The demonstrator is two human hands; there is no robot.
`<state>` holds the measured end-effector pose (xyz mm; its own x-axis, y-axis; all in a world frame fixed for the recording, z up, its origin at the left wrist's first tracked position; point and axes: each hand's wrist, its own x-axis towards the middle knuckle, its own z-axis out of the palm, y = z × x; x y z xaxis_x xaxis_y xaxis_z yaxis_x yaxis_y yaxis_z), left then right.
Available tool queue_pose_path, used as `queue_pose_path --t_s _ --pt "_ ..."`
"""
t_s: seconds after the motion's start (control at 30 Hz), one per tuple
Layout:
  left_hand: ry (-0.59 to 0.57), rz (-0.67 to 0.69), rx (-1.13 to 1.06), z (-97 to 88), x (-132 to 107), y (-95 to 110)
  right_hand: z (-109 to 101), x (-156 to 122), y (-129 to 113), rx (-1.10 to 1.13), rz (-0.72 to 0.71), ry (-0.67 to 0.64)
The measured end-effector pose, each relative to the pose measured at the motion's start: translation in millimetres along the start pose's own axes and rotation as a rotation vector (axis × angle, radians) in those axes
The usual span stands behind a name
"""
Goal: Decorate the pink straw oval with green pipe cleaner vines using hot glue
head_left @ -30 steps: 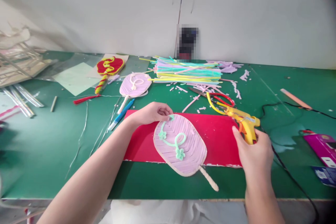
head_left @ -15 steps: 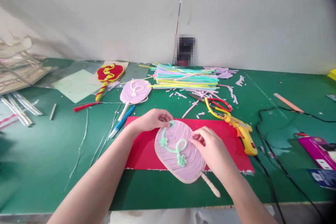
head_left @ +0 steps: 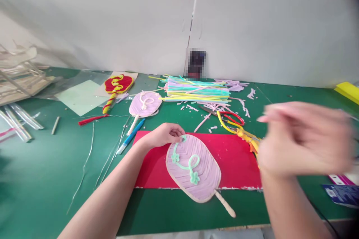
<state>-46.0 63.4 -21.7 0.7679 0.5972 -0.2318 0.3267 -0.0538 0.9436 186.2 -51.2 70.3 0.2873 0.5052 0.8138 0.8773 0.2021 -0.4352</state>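
A pink paddle-shaped fan [head_left: 202, 179] with a mint green cord pattern [head_left: 187, 164] lies on a red sheet [head_left: 235, 164] on the green table. My left hand [head_left: 164, 135] rests at the fan's top edge, fingers pinched on the end of the mint cord. My right hand [head_left: 300, 140] is raised in the air to the right of the fan, smeared by motion, so its fingers cannot be read. A yellow glue gun [head_left: 249, 140] lies at the red sheet's right edge, partly hidden behind my right hand.
A pile of coloured pipe cleaners [head_left: 196, 87] lies at the back, with red-handled scissors [head_left: 232, 116] and pink scraps nearby. A second pink fan [head_left: 144, 105], a red and yellow fan [head_left: 116, 84] and a blue pen [head_left: 130, 137] lie left of centre. Clear tubes [head_left: 19, 117] sit far left.
My right hand let go of the glue gun, touched the fan's surface, then lifted away up and to the right. My left hand stayed at the fan's top edge.
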Motion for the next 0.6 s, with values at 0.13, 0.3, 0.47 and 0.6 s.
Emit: queue_pose_path --t_s 0.13,0.3,0.47,0.6 --pt "0.000 0.024 -0.008 -0.5 -0.7 -0.5 43.5 -17.6 33.1 -0.062 -0.005 -0.507" --pt "0.002 0.016 0.007 0.5 -1.7 2.5 60.8 -36.3 39.0 -0.223 0.059 -0.708" --pt "0.003 0.029 -0.010 0.4 -0.8 0.0 83.1 -40.9 33.1 -0.314 0.020 -0.924" --pt "0.006 0.049 0.002 0.0 0.7 -5.9 109.2 -36.0 41.4 -0.249 -0.034 -0.932"
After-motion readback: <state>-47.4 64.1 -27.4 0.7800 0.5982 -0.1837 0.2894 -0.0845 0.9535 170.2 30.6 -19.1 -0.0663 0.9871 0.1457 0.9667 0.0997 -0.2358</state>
